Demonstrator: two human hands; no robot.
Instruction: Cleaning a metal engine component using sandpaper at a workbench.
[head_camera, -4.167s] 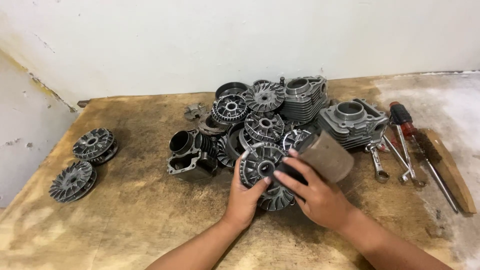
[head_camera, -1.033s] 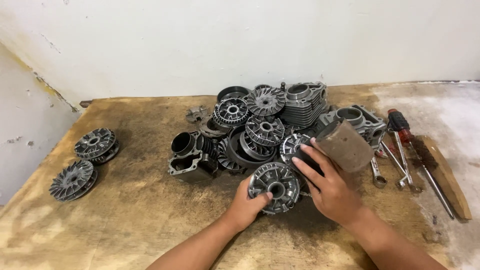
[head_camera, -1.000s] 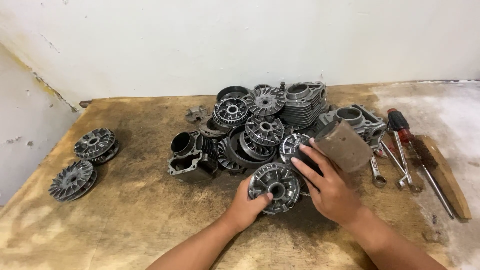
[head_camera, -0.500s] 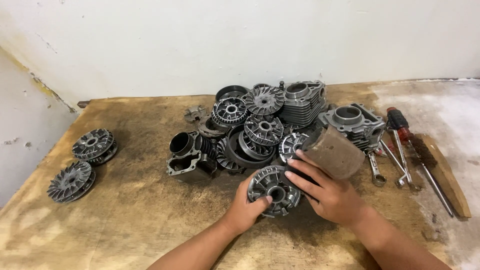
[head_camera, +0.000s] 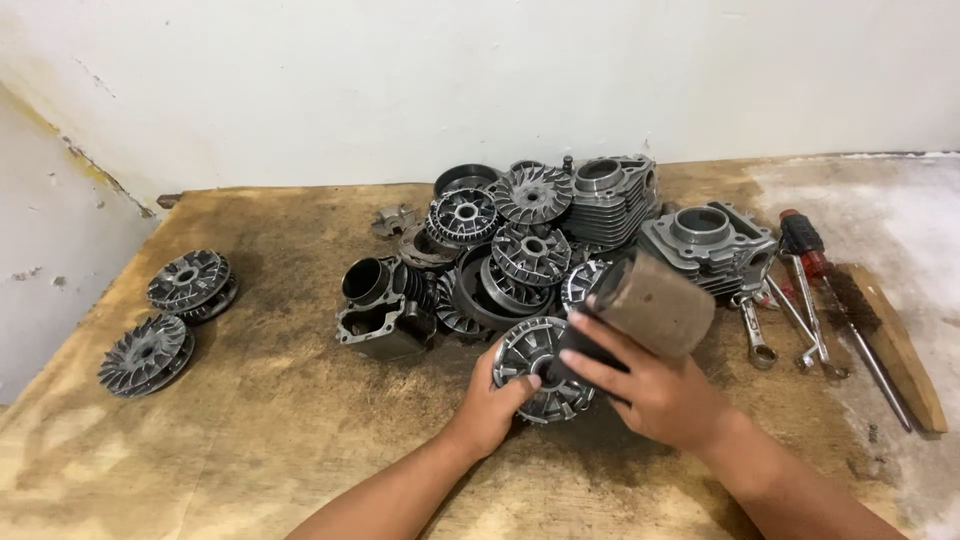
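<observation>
A round finned metal pulley disc (head_camera: 535, 372) lies flat on the stained wooden bench (head_camera: 280, 420), just in front of a heap of similar parts. My left hand (head_camera: 492, 398) grips the disc's left rim, thumb on top. My right hand (head_camera: 655, 385) holds a folded brown-grey sheet of sandpaper (head_camera: 652, 304) and presses its lower end onto the disc's right side. The right part of the disc is hidden under that hand.
The heap (head_camera: 520, 250) holds several finned discs, a dark cylinder block (head_camera: 385, 305) and two finned engine cylinders (head_camera: 705, 240). Two more discs (head_camera: 165, 320) lie apart at the left. Wrenches (head_camera: 780, 320), a red-handled screwdriver (head_camera: 805, 245) and a wire brush (head_camera: 885, 335) lie at the right.
Over the last seconds the disc was slid toward me out of the heap. In the last half second my right hand with the sandpaper has shifted a little on the disc; my left hand stays put.
</observation>
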